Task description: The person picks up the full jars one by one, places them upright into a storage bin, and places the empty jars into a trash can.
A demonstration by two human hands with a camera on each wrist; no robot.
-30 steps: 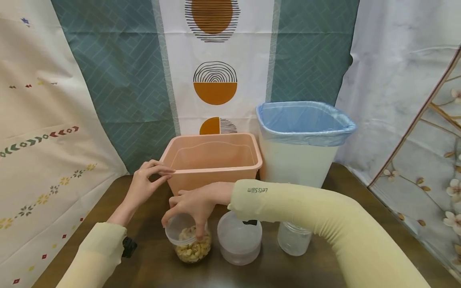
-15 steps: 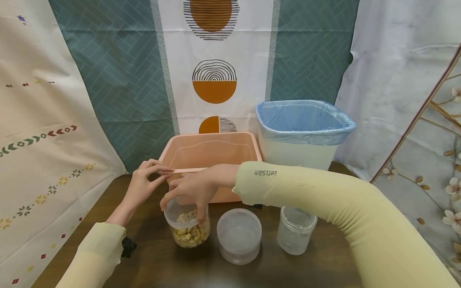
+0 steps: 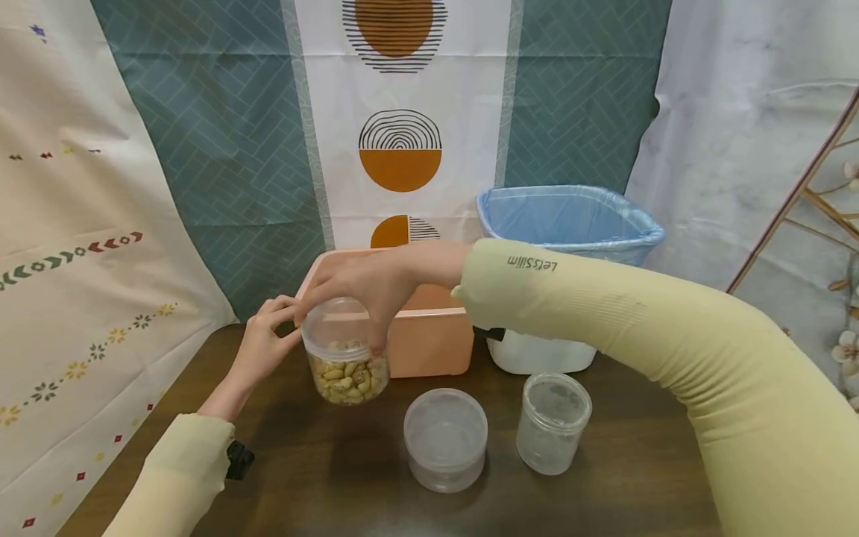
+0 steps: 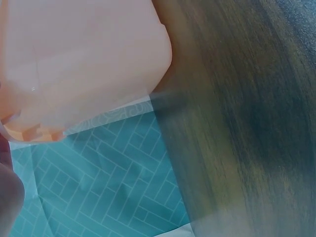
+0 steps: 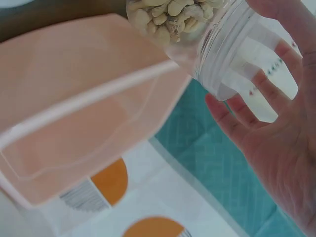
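Observation:
Held by its lid, a clear jar of cashews [image 3: 349, 380] hangs in front of the peach plastic bin [image 3: 429, 343]. My right hand [image 3: 379, 283] reaches over from the right, fingers and thumb spread round the lid. In the right wrist view the nuts show through the wall of the tilted-looking jar [image 5: 173, 24], and my right hand [image 5: 286, 143] surrounds its lid edge. My left hand [image 3: 268, 332] grips the bin's near-left rim, partly behind the jar. Only a bit of the left hand [image 4: 10, 195] enters the left wrist view, beside the bin [image 4: 84, 59].
On the dark wooden table [image 3: 335, 477] stand a low round clear container [image 3: 446, 440] and an uncovered clear jar [image 3: 553, 425]. A white bin [image 3: 543, 354] with a blue liner [image 3: 570, 216] is at the back right. Patterned cloths [image 3: 235, 134] hang behind.
The right hand has raised the jar of cashews off the table and moved it away from the body, up to the bin's front. The left hand stays at the rim.

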